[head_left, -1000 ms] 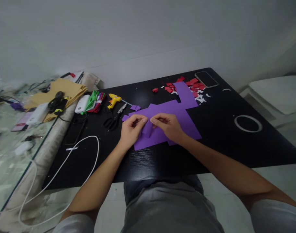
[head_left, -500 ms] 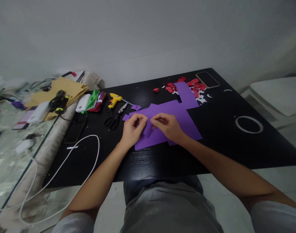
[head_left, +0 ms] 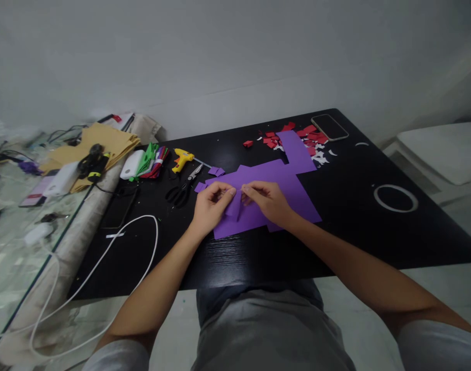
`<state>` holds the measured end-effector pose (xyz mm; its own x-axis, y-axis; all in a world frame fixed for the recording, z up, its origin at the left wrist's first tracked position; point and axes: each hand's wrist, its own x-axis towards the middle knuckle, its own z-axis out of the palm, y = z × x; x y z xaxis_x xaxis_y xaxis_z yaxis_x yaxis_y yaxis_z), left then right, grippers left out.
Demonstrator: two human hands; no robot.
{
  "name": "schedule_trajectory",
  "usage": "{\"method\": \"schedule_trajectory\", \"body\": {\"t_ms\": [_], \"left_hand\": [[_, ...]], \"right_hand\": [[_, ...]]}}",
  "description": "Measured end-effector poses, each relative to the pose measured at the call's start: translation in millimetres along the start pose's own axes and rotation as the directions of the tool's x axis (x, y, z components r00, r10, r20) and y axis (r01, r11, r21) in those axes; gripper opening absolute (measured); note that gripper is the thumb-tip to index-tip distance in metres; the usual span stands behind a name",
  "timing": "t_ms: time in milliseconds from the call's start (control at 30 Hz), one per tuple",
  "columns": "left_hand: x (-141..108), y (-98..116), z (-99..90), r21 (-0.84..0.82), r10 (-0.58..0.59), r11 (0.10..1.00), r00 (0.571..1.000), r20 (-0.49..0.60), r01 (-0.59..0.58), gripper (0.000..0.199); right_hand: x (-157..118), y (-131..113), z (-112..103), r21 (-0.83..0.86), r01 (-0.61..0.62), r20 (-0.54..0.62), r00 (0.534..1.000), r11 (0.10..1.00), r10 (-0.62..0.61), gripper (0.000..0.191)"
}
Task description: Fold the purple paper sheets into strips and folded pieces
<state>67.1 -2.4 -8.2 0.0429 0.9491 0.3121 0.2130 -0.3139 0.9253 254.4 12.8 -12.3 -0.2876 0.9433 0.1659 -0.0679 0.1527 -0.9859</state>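
Between the thumb and fingers of my left hand (head_left: 210,208) is a small folded piece of purple paper (head_left: 233,208), its lower end hanging down. My right hand (head_left: 272,203) is closed in a pinch at the upper right edge of that piece. Whether its fingertips grip the paper or only touch it is hard to make out. Beneath both hands lie larger overlapping purple sheets (head_left: 297,198). Small purple squares (head_left: 217,171) rest beyond my left hand, near the black-handled scissors (head_left: 183,188).
A yellow glue gun (head_left: 182,159) lies behind the scissors. Red and white scraps (head_left: 316,136) surround a purple strip (head_left: 295,149) at the back right, beside a phone (head_left: 330,127). A ring of tape (head_left: 396,198) is to the right. A white cable (head_left: 156,237) loops at left.
My right hand has shifted very slightly right and the small purple piece has turned a little, showing more of its face. My left hand stays nearly in place.
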Motion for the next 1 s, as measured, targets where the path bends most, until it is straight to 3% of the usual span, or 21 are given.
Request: {"method": "schedule_trajectory", "body": {"t_ms": [400, 633, 800, 1000], "left_hand": [[-0.1, 2.0, 2.1, -0.017, -0.027, 0.999, 1.000, 0.006, 0.027, 0.028], [2.0, 5.1, -1.0, -0.024, -0.017, 1.000, 1.000, -0.018, 0.016, 0.032], [2.2, 4.0, -3.6, -0.042, -0.029, 0.999, 0.999, -0.033, 0.028, 0.033], [5.1, -9.1, -7.6, -0.154, -0.065, 0.986, 0.998, -0.012, 0.063, 0.035]], "right_hand": [[-1.1, -0.8, 0.4, 0.044, -0.005, -0.007, 1.000, 0.999, 0.005, 0.023], [0.3, -4.1, -0.5, 0.045, -0.013, -0.041, 0.999, 0.999, 0.014, 0.026], [2.0, -3.7, -0.9, 0.133, -0.062, 0.009, 0.998, 0.989, 0.061, 0.031], [3.3, -1.9, -2.3, 0.293, -0.222, 0.113, 0.974, 0.930, 0.197, 0.029]]}}
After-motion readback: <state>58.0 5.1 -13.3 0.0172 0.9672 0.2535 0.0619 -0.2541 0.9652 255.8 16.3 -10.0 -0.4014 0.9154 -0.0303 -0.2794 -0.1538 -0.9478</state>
